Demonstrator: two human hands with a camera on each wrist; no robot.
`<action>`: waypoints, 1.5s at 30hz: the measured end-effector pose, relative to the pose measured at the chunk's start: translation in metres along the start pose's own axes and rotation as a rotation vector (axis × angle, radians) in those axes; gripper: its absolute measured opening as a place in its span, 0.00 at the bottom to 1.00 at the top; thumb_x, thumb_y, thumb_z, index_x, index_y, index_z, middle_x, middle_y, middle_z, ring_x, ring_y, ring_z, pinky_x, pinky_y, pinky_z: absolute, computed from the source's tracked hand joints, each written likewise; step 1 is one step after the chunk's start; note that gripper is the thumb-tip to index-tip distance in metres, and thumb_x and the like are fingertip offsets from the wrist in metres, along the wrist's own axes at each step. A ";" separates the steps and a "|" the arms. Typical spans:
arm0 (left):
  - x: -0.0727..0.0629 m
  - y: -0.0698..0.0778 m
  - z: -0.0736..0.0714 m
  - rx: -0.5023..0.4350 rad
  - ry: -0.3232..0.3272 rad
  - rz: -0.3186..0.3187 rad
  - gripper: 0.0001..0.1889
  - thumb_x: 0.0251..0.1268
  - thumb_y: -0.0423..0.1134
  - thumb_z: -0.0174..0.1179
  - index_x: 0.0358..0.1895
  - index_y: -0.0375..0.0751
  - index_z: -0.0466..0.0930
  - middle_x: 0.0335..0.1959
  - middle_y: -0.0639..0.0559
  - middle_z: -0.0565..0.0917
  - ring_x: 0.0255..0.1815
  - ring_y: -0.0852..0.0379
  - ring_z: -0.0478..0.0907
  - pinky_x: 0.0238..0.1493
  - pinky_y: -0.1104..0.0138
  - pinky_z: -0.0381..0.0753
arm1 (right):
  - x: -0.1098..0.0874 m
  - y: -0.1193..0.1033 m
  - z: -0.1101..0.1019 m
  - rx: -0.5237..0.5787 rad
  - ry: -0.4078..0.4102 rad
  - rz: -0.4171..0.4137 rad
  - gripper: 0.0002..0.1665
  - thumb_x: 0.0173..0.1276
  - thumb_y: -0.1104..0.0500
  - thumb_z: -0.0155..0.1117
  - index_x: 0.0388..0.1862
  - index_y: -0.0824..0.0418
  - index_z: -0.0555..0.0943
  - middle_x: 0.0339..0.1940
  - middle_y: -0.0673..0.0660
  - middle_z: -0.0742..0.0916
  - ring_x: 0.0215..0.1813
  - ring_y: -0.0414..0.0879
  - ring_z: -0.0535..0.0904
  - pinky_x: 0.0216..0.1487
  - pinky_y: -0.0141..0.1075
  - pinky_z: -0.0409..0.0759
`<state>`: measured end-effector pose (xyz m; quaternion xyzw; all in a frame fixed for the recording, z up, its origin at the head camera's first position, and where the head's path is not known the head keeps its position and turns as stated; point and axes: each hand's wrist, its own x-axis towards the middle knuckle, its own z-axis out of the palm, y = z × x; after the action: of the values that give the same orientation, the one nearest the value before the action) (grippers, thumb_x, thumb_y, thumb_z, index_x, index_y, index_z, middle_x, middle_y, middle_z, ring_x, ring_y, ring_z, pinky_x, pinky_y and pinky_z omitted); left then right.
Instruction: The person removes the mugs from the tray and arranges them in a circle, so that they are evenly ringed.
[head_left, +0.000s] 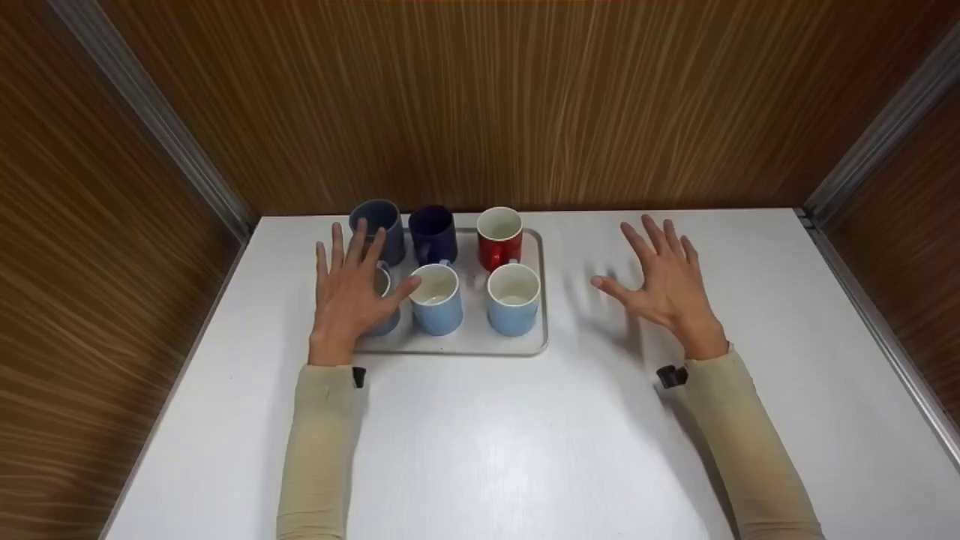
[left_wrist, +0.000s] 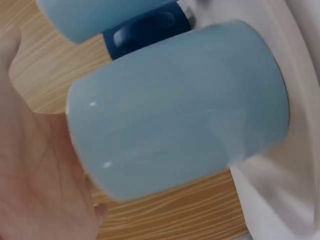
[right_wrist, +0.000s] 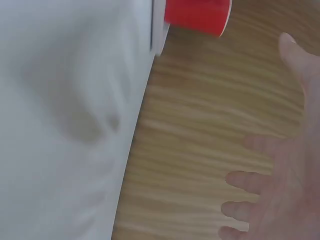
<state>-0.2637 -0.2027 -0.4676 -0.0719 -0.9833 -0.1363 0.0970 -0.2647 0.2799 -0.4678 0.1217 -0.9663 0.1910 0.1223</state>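
Observation:
My left hand [head_left: 349,296] is spread with straight fingers over the left end of a tray [head_left: 487,344], above a light blue mug [left_wrist: 175,110] that it partly hides in the head view. Two more light blue mugs, a middle one [head_left: 438,307] and a right one [head_left: 514,306], stand in the same front row. Behind them are a grey-blue mug [head_left: 391,234], a dark navy mug [head_left: 435,238] and a red mug [head_left: 501,240] with a white inside. To the right of the tray, my right hand [head_left: 664,289] hovers over the table, fingers spread, holding nothing.
The white table [head_left: 480,450] is bounded by a wood-grain back panel [head_left: 525,105] and side panels, the left panel [head_left: 97,247] among them. Metal strips run along the corners. A small black piece [head_left: 672,376] sits at the right wrist.

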 end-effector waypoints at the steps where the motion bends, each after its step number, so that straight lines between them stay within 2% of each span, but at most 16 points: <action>1: -0.002 -0.003 -0.002 -0.010 -0.001 0.005 0.58 0.64 0.86 0.46 0.89 0.52 0.51 0.91 0.47 0.41 0.91 0.38 0.27 0.87 0.40 0.23 | 0.000 -0.004 0.001 0.032 0.009 -0.008 0.60 0.67 0.24 0.65 0.87 0.54 0.62 0.88 0.67 0.61 0.88 0.72 0.50 0.83 0.73 0.47; 5: -0.012 -0.020 -0.005 -0.042 -0.015 0.015 0.59 0.64 0.84 0.49 0.89 0.51 0.48 0.91 0.45 0.43 0.91 0.37 0.29 0.87 0.38 0.26 | 0.002 -0.019 0.008 0.158 0.003 -0.035 0.55 0.71 0.29 0.66 0.86 0.56 0.64 0.86 0.66 0.67 0.86 0.70 0.58 0.82 0.73 0.55; 9: -0.021 -0.044 -0.004 -0.084 -0.042 0.016 0.59 0.65 0.81 0.54 0.90 0.52 0.43 0.91 0.44 0.44 0.91 0.36 0.31 0.87 0.37 0.28 | 0.004 -0.036 0.018 0.237 -0.070 -0.031 0.54 0.72 0.28 0.65 0.87 0.53 0.63 0.86 0.63 0.67 0.84 0.67 0.63 0.81 0.72 0.59; 14: -0.033 -0.070 0.001 -0.142 -0.084 0.001 0.63 0.65 0.79 0.58 0.89 0.44 0.41 0.91 0.41 0.43 0.91 0.34 0.32 0.87 0.37 0.30 | 0.004 -0.054 0.031 0.314 -0.147 -0.020 0.55 0.70 0.28 0.67 0.87 0.50 0.61 0.86 0.60 0.68 0.84 0.64 0.65 0.80 0.71 0.63; 19: -0.041 -0.086 0.010 -0.168 -0.163 -0.010 0.64 0.64 0.79 0.59 0.89 0.39 0.42 0.91 0.40 0.42 0.90 0.34 0.32 0.87 0.37 0.31 | 0.002 -0.069 0.044 0.390 -0.200 -0.003 0.59 0.66 0.27 0.70 0.87 0.51 0.61 0.86 0.59 0.68 0.85 0.61 0.63 0.81 0.69 0.63; 24: -0.047 -0.094 0.013 -0.160 -0.279 -0.008 0.63 0.66 0.79 0.57 0.88 0.37 0.42 0.91 0.40 0.41 0.90 0.34 0.32 0.88 0.38 0.32 | 0.002 -0.084 0.056 0.490 -0.246 -0.019 0.60 0.65 0.29 0.73 0.87 0.53 0.61 0.84 0.58 0.70 0.85 0.58 0.65 0.82 0.65 0.65; 28: -0.050 -0.097 0.013 -0.135 -0.367 -0.004 0.63 0.68 0.81 0.52 0.88 0.37 0.39 0.90 0.39 0.38 0.90 0.33 0.31 0.87 0.37 0.32 | 0.005 -0.096 0.065 0.570 -0.247 -0.056 0.59 0.66 0.36 0.77 0.86 0.58 0.61 0.80 0.58 0.76 0.79 0.56 0.73 0.80 0.58 0.71; 31: -0.050 -0.096 0.016 -0.122 -0.414 0.006 0.63 0.70 0.81 0.49 0.88 0.36 0.36 0.90 0.38 0.36 0.90 0.32 0.31 0.87 0.36 0.32 | 0.007 -0.104 0.068 0.608 -0.240 -0.040 0.58 0.64 0.40 0.81 0.85 0.60 0.63 0.75 0.57 0.80 0.73 0.56 0.79 0.77 0.55 0.76; 37: -0.047 -0.098 0.023 -0.080 -0.436 0.010 0.63 0.72 0.80 0.46 0.87 0.34 0.33 0.90 0.36 0.34 0.90 0.32 0.29 0.86 0.36 0.28 | 0.012 -0.112 0.072 0.633 -0.209 0.014 0.57 0.59 0.46 0.86 0.81 0.60 0.68 0.71 0.59 0.83 0.69 0.57 0.82 0.75 0.53 0.79; 45: -0.051 -0.103 0.025 -0.068 -0.449 -0.005 0.68 0.67 0.84 0.48 0.87 0.31 0.30 0.89 0.34 0.32 0.90 0.34 0.29 0.87 0.38 0.29 | 0.014 -0.115 0.082 0.682 -0.217 0.019 0.57 0.56 0.53 0.89 0.80 0.59 0.68 0.72 0.58 0.83 0.70 0.56 0.81 0.77 0.53 0.77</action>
<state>-0.2359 -0.2997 -0.5281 -0.1012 -0.9752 -0.1500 -0.1272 -0.2607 0.1415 -0.4980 0.1660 -0.8555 0.4896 -0.0306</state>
